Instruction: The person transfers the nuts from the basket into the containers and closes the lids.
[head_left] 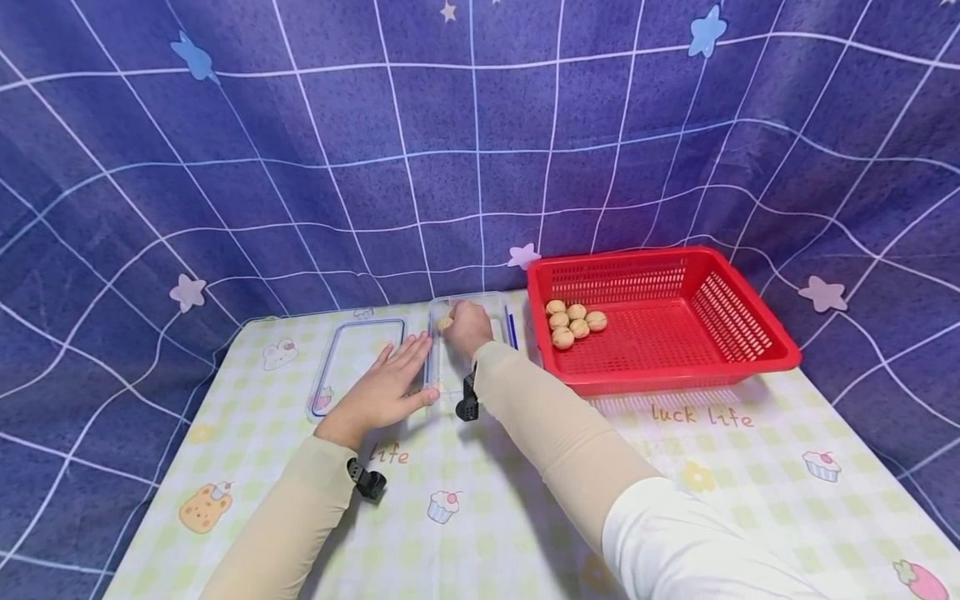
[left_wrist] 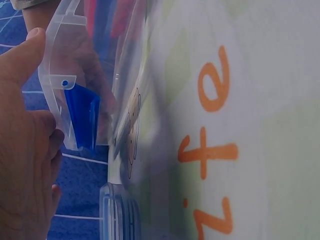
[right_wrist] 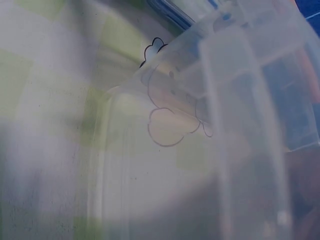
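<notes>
the right hand [head_left: 467, 327] holds a walnut [head_left: 446, 322] in curled fingers inside the clear plastic container [head_left: 495, 310] on the desk [head_left: 525, 500]. the left hand [head_left: 386, 390], fingers straight, presses the container's left wall beside its lid [head_left: 352, 358].

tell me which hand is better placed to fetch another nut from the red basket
Right hand: it works beside the red plastic basket of nuts; the left hand lies flat against the clear plastic box.

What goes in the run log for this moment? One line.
left hand: flat against clear plastic box | right hand: holds round tan nut in box | red plastic basket: five nuts
</notes>
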